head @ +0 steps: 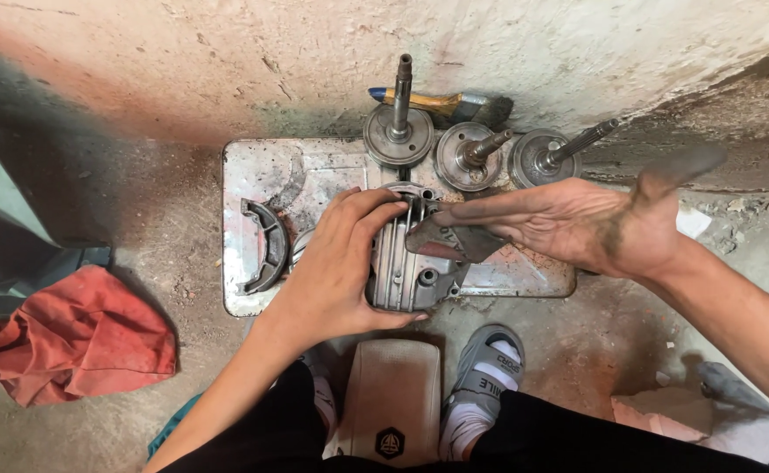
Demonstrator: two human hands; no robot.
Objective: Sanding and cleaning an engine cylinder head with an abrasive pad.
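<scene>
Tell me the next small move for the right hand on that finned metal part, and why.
Probably press the abrasive scrap flat and stroke it across the finned metal part. The right hand already lays the scrap on its top face, palm up, while the left hand grips the part steady over the metal tray.

Engine part (pixel 406 263): silver-grey w/ ribs. Rag scrap (pixel 455 238): dark grey-brown. Tray (pixel 253 166): shiny silver, scratched, w/ rusty pink spots. Curved piece (pixel 266 245): dark grey. 3 round shaft parts (pixel 399 131): dull grey metal. Brush (pixel 441 103): yellow-brown handle w/ blue end, black hairs. Cloth (pixel 78 337): red-orange. Floor (pixel 165 219): grey-brown dirt. Wall (pixel 227 52): dirty white & pink. Sandal (pixel 488 368): grey. Hands (pixel 336 263): smudged black & grey, esp. the right one.
</scene>
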